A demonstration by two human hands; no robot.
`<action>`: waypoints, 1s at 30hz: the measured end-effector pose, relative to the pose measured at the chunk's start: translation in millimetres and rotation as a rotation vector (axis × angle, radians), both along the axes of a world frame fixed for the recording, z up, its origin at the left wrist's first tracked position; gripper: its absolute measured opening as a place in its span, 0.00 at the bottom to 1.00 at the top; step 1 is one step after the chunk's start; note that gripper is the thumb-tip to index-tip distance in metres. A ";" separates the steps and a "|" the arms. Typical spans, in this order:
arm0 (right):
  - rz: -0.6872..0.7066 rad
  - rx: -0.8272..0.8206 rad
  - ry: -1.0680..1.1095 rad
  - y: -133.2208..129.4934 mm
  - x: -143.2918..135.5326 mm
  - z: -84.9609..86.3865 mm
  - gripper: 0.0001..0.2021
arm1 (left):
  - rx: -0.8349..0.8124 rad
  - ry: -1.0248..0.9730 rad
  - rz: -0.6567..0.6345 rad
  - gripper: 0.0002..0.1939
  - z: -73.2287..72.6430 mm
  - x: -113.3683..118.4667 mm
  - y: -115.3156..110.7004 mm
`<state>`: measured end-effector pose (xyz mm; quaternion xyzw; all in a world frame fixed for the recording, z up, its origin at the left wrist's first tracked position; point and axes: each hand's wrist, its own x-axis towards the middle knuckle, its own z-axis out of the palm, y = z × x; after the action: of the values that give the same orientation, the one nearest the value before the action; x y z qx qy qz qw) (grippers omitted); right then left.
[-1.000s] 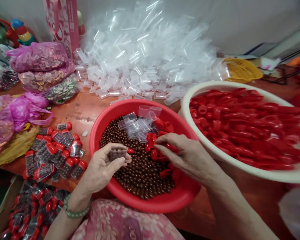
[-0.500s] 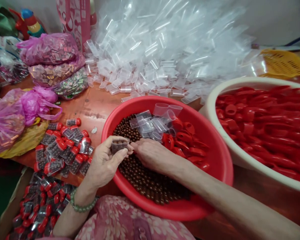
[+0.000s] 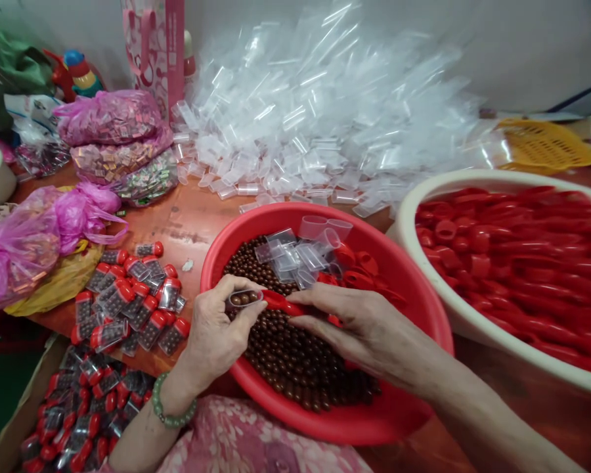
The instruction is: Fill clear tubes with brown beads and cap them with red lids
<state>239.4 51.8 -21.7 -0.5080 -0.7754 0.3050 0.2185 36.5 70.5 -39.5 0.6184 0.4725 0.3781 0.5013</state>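
My left hand (image 3: 215, 332), with a green bead bracelet (image 3: 170, 402) at the wrist, grips a small clear plastic case (image 3: 245, 298) between thumb and fingers. Brown beads show through the case's oval opening. My right hand (image 3: 369, 322) pinches a red plastic cap (image 3: 277, 301), whose near end meets the edge of the case. Both hands are over a red basin (image 3: 374, 426). Loose brown beads (image 3: 295, 358) fill its near and left side; several clear sleeves (image 3: 308, 255) and more red caps (image 3: 364, 266) lie towards its back and right.
To the right stands a cream tub (image 3: 408, 226) of red plastic parts. A heap of clear sleeves (image 3: 325, 131) lies behind. Filled red-capped cases (image 3: 128, 299) are piled left, above a cardboard box (image 3: 17, 410) of others. Pink bags (image 3: 113, 118) and a yellow basket (image 3: 546, 144) lie farther back.
My right hand has risen from the beads and now holds a red cap against the case. The case in my left hand has tipped so its opening faces me.
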 end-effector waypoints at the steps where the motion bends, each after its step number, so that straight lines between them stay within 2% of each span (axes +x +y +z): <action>1: -0.033 -0.005 0.046 -1.5 0.6 1.4 0.09 | -0.003 -0.007 0.008 0.04 0.5 -0.4 -0.3; 5: -0.189 -0.036 0.213 -6.5 1.8 3.1 0.10 | 0.001 -0.028 -0.015 0.07 0.1 0.5 -1.0; 10: -0.317 -0.118 0.442 -7.7 -5.9 -1.4 0.11 | -0.018 -0.040 -0.045 0.06 -0.2 7.9 -2.5; 13: -0.358 -0.065 0.539 -8.3 -15.8 -4.6 0.07 | -0.025 -0.054 -0.066 0.05 -0.2 12.3 -4.5; 17: -0.366 0.094 0.503 -11.8 -29.8 -12.0 0.07 | -0.030 -0.071 -0.092 0.06 -4.8 15.0 -7.0; 21: -0.361 0.240 0.385 -11.3 -33.3 -20.5 0.07 | -0.162 -0.104 -0.097 0.06 -8.0 15.1 -4.9; 26: -0.391 0.171 0.428 -1.0 -21.7 -14.0 0.09 | -0.502 -0.331 -0.172 0.13 -4.5 14.8 3.0; 28: -0.340 0.188 0.414 3.1 -19.9 -8.0 0.10 | -0.585 -0.398 -0.211 0.14 -4.1 14.8 5.0; 30: -0.245 0.233 0.380 6.0 -21.7 -3.7 0.11 | -0.575 -0.422 -0.250 0.13 -5.1 15.0 5.6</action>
<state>217.7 57.8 -25.4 -0.5030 -0.6829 0.2750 0.4528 51.5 76.1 -44.6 0.4141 0.3666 0.2849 0.7829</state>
